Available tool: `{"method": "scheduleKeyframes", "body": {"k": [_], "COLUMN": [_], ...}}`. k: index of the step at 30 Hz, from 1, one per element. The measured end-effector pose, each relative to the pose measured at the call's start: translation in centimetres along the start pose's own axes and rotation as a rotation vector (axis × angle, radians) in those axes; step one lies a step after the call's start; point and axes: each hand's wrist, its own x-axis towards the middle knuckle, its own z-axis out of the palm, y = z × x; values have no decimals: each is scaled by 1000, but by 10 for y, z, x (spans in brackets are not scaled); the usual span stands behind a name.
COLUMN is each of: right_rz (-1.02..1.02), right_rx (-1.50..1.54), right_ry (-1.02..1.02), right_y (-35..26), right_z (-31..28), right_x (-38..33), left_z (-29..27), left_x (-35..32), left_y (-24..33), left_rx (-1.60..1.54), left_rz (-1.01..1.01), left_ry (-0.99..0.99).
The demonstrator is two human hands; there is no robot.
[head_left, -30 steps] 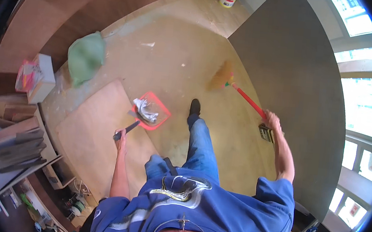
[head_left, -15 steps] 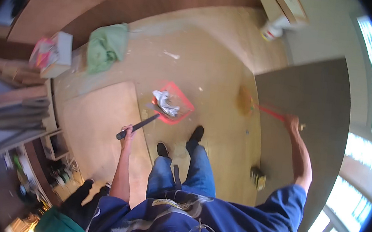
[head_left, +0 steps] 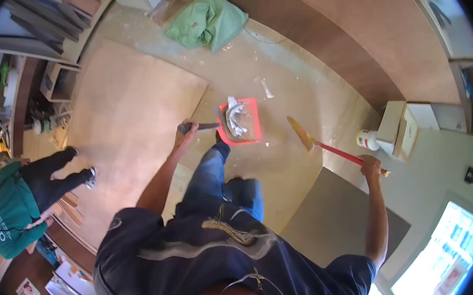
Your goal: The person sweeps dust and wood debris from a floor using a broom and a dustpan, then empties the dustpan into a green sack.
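My left hand (head_left: 186,133) is closed round the dark handle of a red dustpan (head_left: 255,120). Crumpled silvery-white scrap (head_left: 234,115) and some brownish debris lie in the pan, which is close to the floor in front of my feet. Out to the right, my right hand (head_left: 370,167) grips the red handle of a broom (head_left: 337,151). Its yellowish bristles (head_left: 300,132) point toward the pan and stay apart from it. Whether they touch the floor I cannot tell.
A pale wooden sheet (head_left: 132,102) lies on the floor to the left. Farther off are a green sack (head_left: 209,22) and a white scrap (head_left: 267,88). A white tub (head_left: 367,139) stands at the right wall. A person in a green top (head_left: 11,210) bends at the far left.
My view has turned, shifting the green sack rightward and bringing the person in green further into sight. Both hands still hold the dustpan and broom. The broom's bristles now appear nearer the pan.
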Motion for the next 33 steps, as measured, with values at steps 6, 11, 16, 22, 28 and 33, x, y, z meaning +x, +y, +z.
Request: {"method": "scheduleKeyframes", "body": {"k": [6, 11, 16, 22, 28, 33], "right_rz": [-49, -13, -7, -67, -305, -499], "right_rx": [-106, -284, -488, -553, -605, -574], "right_ry": [-1, -71, -92, 81, 129, 280], "right_y": [1, -50, -68, -68, -98, -92], "right_z": [-66, -144, -172, -200, -241, -250], "right_x": [141, 268, 429, 604, 712, 754], "left_z": [-6, -53, -89, -112, -133, -135], "left_x": [72, 123, 164, 218, 252, 277], "left_y": [15, 46, 56, 48, 50, 46], "left_rx": [-5, 9, 59, 18, -190, -249], "left_rz": [15, 82, 64, -62, -178, -130], "left_ry": [69, 166, 366, 622, 818, 1011]}}
